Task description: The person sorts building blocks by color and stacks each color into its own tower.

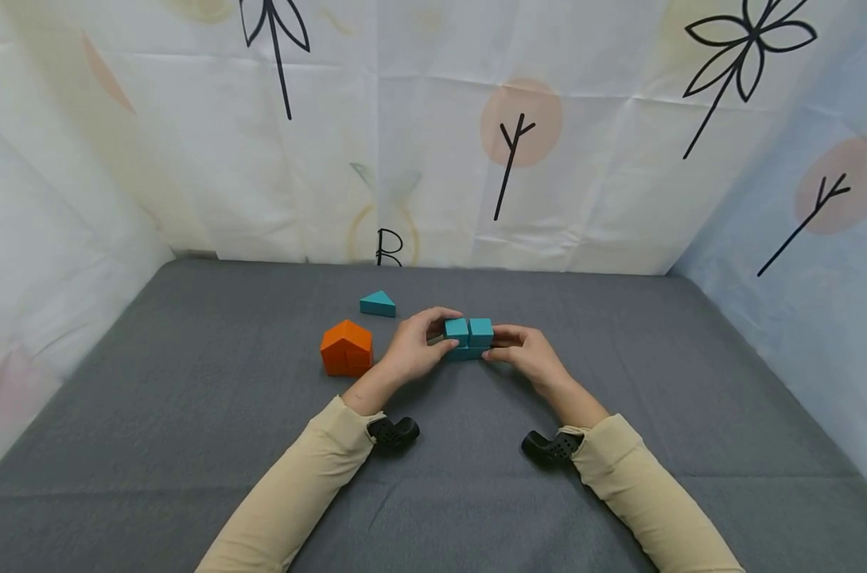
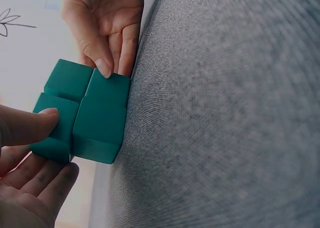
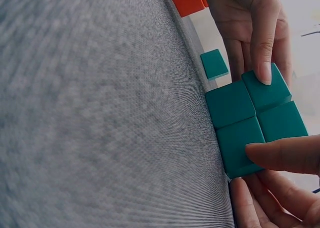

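Several teal blocks stand in two layers on the grey cloth, two cubes above and two blocks below. My left hand (image 1: 414, 348) pinches the upper left cube (image 3: 274, 93), thumb on its near face and fingers behind. On the other side, my right hand (image 1: 530, 356) grips the lower right block (image 3: 237, 144), its thumb across the front. The upper right cube (image 1: 480, 331) sits between the hands with a narrow gap beside its neighbour. In the left wrist view, the lower left block (image 2: 100, 120) rests against the cloth.
A teal triangular block (image 1: 379, 305) lies behind and left of the stack. Left of my left hand stands a house-shaped group of orange blocks (image 1: 346, 350). Patterned fabric (image 1: 433, 159) hangs behind the grey cloth (image 1: 448, 509) and along both sides.
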### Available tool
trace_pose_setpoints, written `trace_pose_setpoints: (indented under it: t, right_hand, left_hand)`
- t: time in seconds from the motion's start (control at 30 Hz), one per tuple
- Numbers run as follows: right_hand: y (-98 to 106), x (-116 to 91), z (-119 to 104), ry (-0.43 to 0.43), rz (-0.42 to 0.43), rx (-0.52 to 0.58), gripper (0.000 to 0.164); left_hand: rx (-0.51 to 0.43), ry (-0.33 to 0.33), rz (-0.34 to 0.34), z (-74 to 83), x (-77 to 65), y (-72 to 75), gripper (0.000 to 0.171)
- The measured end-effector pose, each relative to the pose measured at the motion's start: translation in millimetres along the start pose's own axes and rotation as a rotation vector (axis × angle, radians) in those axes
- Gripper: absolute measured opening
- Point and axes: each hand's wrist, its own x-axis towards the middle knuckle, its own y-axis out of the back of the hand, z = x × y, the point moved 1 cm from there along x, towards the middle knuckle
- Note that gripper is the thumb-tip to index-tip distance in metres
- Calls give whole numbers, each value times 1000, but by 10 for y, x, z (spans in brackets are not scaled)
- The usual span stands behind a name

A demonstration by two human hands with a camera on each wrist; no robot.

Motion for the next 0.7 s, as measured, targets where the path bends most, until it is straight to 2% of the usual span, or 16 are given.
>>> trace_pose_setpoints:
  t: [0.7]
  right_hand:
    - [1, 5, 6, -1, -16, 8, 49]
  left_hand:
    - [-23, 5, -53, 14, 18, -8, 40]
